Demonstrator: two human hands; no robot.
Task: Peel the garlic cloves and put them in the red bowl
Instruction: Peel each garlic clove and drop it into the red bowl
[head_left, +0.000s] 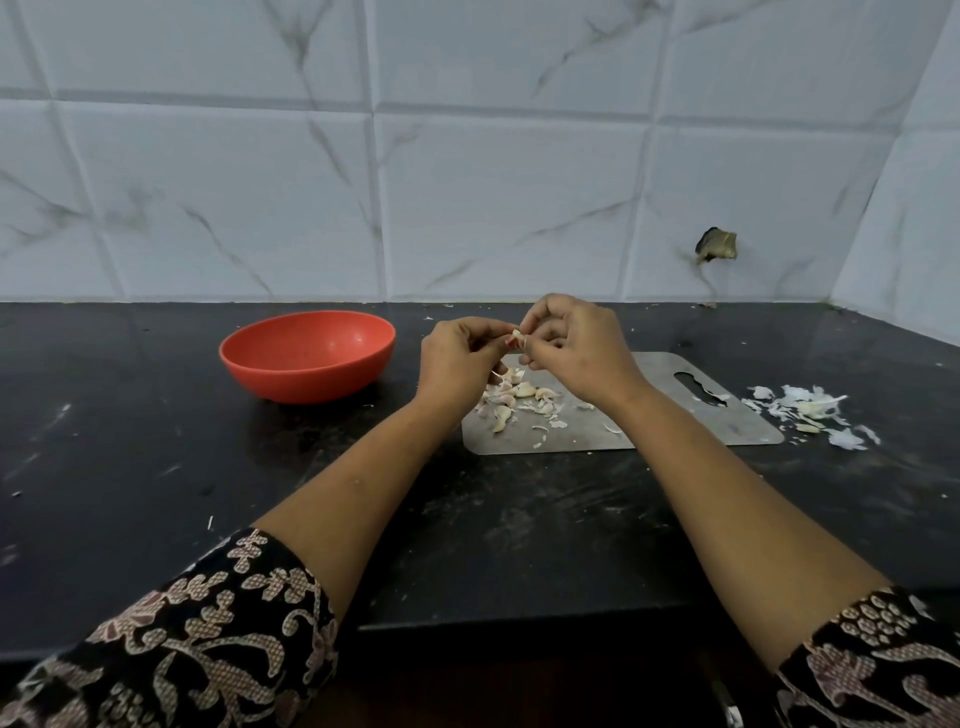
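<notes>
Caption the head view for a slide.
Both hands peel a garlic clove above the steel board; the red bowl looks empty.

Both forearms are reaching forward; the left hand (457, 358) and right hand (576, 338) are meeting fingertip to fingertip, pinching a garlic clove (517, 336) between them

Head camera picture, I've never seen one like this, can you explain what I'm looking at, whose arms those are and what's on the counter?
There is no machine here. A person wears a wide-angle camera on the head, so you look down along their own two arms. The left hand and right hand meet above a grey cutting board and pinch one garlic clove between the fingertips, apparently peeling it. Below them on the board lies a small heap of cloves mixed with bits of skin. To the left on the black counter stands the red bowl, which looks empty. Right of the board is a pile of papery peels.
</notes>
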